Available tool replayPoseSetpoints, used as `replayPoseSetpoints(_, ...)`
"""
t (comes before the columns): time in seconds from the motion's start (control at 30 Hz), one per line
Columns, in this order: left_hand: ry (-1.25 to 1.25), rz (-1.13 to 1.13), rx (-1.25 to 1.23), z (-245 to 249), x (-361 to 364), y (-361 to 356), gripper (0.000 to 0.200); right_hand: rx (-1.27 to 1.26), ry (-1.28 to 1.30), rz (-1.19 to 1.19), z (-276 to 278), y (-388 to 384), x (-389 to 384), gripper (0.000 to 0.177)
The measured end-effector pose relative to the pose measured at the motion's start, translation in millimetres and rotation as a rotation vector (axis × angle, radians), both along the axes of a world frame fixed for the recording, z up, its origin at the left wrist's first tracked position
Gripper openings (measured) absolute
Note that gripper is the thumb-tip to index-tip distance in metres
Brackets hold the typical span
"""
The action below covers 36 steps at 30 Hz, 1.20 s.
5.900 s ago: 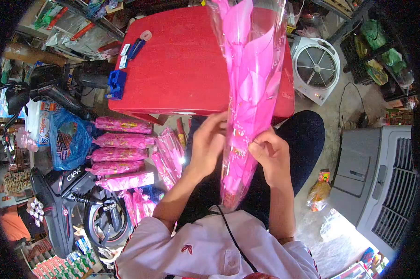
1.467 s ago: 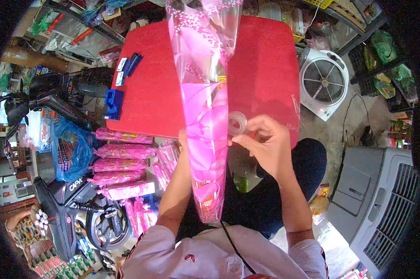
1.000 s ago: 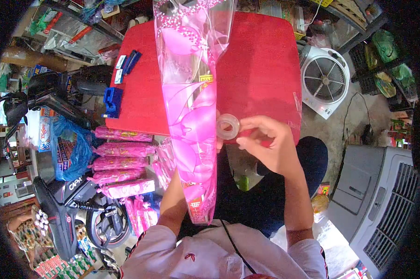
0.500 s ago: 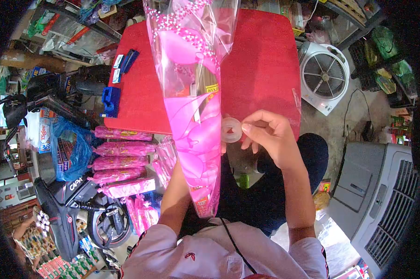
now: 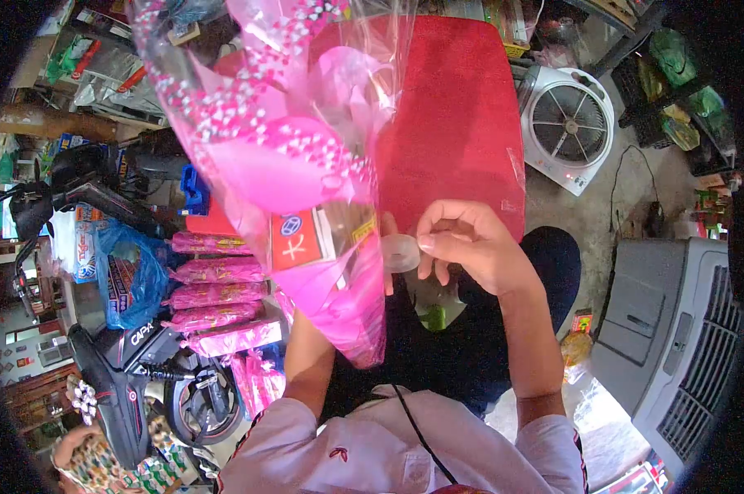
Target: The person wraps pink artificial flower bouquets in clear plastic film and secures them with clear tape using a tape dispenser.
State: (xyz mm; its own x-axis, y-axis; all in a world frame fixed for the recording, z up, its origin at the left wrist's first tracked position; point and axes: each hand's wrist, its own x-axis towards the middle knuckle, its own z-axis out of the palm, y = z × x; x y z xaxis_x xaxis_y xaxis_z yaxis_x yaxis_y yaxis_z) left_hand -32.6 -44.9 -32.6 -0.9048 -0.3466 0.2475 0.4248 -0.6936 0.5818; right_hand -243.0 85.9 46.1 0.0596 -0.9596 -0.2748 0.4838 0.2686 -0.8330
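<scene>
Pink bundle swung leftward; left grip wraps it; right grip pinches tape roll

A red table spreads out just beyond the right hand's fingers. Up and to the right of the fingers, a white fan stands on the floor. A grey air cooler stands lower down on that same side. Just below the fingers lies a small green thing, too blurred to name. Well to their left, pink packets lie stacked beside a blue plastic bag, with a black scooter below those.
</scene>
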Motion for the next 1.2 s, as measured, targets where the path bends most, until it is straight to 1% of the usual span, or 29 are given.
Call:
replayPoseSetpoints(0.13, 0.077, -0.192, 0.081, 0, 6, -5, 0.04, -0.048, -0.02, 0.088, 4, 2, -2, 0.017)
replayPoseSetpoints(0.17, 0.088, -0.142, 0.078, -1, 6, 3, 0.038, -0.055, -0.025, 0.101, 4, 2, -2, 0.018)
replayPoseSetpoints(0.27, 0.002, -0.251, 0.027, 37, -2, -3, 0.028, -0.106, -0.069, 0.149, 4, 4, -1, 0.018)
replayPoseSetpoints(0.3, 0.035, -0.178, 0.038, 35, -2, 9, 0.027, -0.113, -0.071, 0.18, 5, 4, -2, 0.018)
replayPoseSetpoints(0.37, 0.061, -0.148, 0.051, 30, -1, 15, 0.032, -0.126, -0.074, 0.242, 6, 5, -4, 0.018)
replayPoseSetpoints(0.4, 0.054, -0.193, 0.053, 26, -1, 13, 0.038, -0.137, -0.08, 0.255, 6, 6, -3, 0.019)
replayPoseSetpoints(0.47, 0.061, -0.243, 0.041, 21, 0, 11, 0.045, -0.161, -0.092, 0.283, 6, 7, -2, 0.02)
replayPoseSetpoints(0.57, 0.106, -0.26, 0.0, 32, -6, 10, 0.046, -0.209, -0.131, 0.319, 4, 9, -1, 0.021)
replayPoseSetpoints(0.67, 0.102, -0.288, -0.038, 34, -6, 9, 0.049, -0.286, -0.087, 0.364, -2, 9, -1, 0.021)
replayPoseSetpoints(0.73, 0.071, -0.32, -0.077, 21, 0, 5, 0.053, -0.264, -0.088, 0.361, 0, 11, -1, 0.023)
replayPoseSetpoints(0.8, 0.112, -0.346, -0.151, 12, -3, 2, 0.058, -0.25, -0.088, 0.364, 2, 12, -2, 0.023)
replayPoseSetpoints(0.87, 0.093, -0.292, -0.17, 14, 0, 4, 0.062, -0.243, -0.087, 0.375, 3, 12, -3, 0.022)
replayPoseSetpoints(0.9, 0.035, -0.227, -0.145, 37, -1, 13, 0.064, -0.255, -0.076, 0.384, 3, 12, -3, 0.023)
replayPoseSetpoints(0.93, -0.022, -0.161, -0.119, 50, -1, 18, 0.066, -0.265, -0.065, 0.393, 2, 13, -3, 0.024)
replayPoseSetpoints(1.03, 0.097, -0.191, -0.082, 48, -3, 18, 0.033, -0.289, -0.038, 0.399, -3, 13, -2, 0.025)
replayPoseSetpoints(1.13, 0.06, -0.239, -0.06, 47, 0, 13, 0.035, -0.273, -0.036, 0.404, -2, 12, -3, 0.022)
replayPoseSetpoints(1.2, -0.018, -0.115, -0.077, 31, 6, 25, 0.047, -0.272, -0.046, 0.405, 1, 13, -4, 0.02)
